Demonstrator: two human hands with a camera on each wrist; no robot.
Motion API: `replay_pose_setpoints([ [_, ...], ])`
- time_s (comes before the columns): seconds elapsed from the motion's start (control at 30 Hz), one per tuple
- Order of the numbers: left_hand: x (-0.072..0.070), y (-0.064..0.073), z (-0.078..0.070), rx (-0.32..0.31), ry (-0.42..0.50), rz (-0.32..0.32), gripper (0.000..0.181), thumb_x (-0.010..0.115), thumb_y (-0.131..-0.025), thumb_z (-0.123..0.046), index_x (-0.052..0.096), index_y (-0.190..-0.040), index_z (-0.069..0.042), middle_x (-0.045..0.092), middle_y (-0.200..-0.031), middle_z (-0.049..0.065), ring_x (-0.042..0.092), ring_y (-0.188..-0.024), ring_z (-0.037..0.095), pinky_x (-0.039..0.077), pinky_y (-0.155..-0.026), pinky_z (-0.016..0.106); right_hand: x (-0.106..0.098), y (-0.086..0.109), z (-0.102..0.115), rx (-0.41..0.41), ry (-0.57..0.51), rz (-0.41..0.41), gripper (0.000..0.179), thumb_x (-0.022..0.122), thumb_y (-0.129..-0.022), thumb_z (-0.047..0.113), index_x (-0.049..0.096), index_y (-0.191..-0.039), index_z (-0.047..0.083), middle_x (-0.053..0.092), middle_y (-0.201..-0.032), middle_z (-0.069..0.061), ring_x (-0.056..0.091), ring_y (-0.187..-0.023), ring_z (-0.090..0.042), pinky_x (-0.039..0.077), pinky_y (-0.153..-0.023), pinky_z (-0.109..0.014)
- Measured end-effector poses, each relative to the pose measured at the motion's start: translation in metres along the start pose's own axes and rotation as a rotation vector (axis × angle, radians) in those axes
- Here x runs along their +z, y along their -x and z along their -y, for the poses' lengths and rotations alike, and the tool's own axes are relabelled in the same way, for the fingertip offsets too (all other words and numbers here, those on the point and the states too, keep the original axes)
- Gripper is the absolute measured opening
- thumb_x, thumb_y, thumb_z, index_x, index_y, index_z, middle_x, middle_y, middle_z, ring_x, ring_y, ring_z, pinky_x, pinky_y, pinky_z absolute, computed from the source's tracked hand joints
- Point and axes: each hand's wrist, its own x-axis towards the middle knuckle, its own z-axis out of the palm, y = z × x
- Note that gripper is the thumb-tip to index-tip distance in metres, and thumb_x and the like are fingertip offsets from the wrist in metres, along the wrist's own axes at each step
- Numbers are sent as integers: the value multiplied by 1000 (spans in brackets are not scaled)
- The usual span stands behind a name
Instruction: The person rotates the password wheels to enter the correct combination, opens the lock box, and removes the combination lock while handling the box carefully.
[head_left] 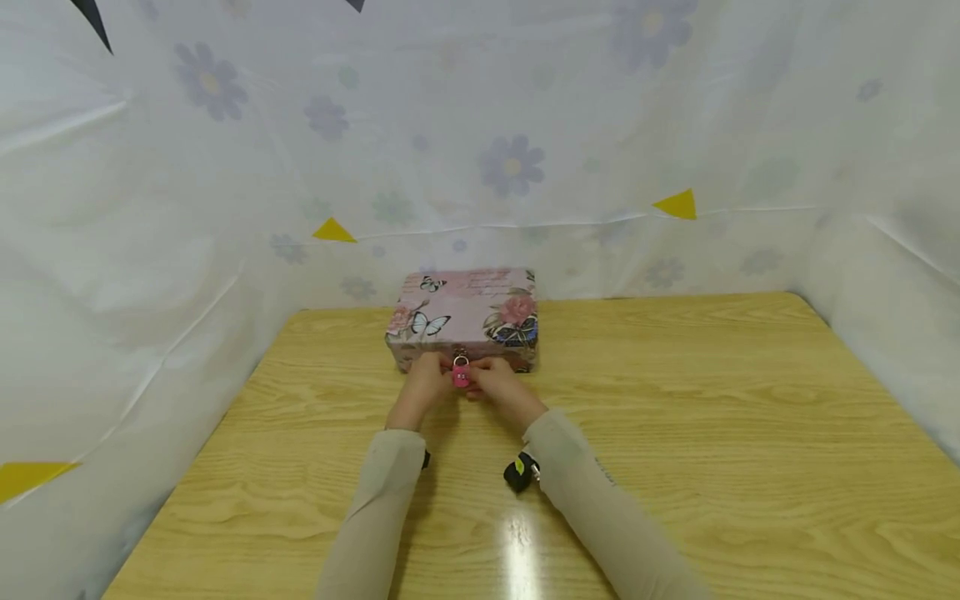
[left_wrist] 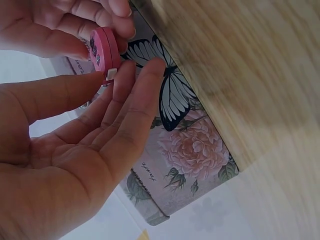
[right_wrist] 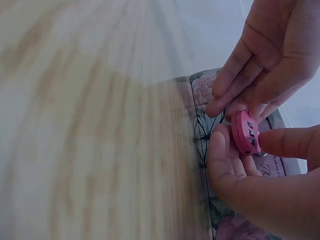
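A small pink combination padlock (head_left: 461,375) with number dials hangs at the front of a pink box (head_left: 468,307) printed with butterflies and roses. Its metal shackle (head_left: 461,361) shows at the box's clasp in the head view. My left hand (head_left: 426,379) pinches the padlock's left side, thumb against a pale tab on its edge in the left wrist view. From the other side my right hand (head_left: 498,385) holds the padlock (right_wrist: 246,132) too, thumb near the dials and fingers bent behind it. The box's lid is down.
The box stands at the back of a wooden table (head_left: 675,400), close to a white flower-printed curtain (head_left: 450,108). Yellow triangles (head_left: 677,204) mark the curtain. A black strap piece (head_left: 519,473) shows by the right sleeve.
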Motion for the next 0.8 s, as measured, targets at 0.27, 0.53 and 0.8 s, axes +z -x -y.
replay_pose_setpoints([
  [0.27, 1, 1, -1, 10, 23, -10, 14, 59, -83, 3, 67, -92, 8, 67, -91, 19, 61, -85, 31, 49, -80, 43, 2, -1, -4, 0, -71, 21, 22, 48, -97, -1, 53, -111, -16, 58, -86, -8, 57, -72, -10, 53, -69, -24],
  [0.53, 1, 1, -2, -12, 25, 6, 14, 57, -84, 3, 65, -95, 8, 66, -93, 19, 58, -83, 30, 48, -79, 42, 1, -1, -5, -6, -87, 28, 22, 48, -98, 0, 54, -111, -16, 59, -87, -7, 58, -72, -10, 53, -71, -25],
  [0.8, 0, 1, -1, -37, 32, 25, 15, 56, -88, 1, 65, -98, 7, 66, -97, 19, 56, -82, 27, 47, -76, 39, 1, -3, -5, -5, -100, 44, 21, 48, -97, -2, 54, -111, -17, 60, -88, -8, 59, -75, -11, 52, -69, -21],
])
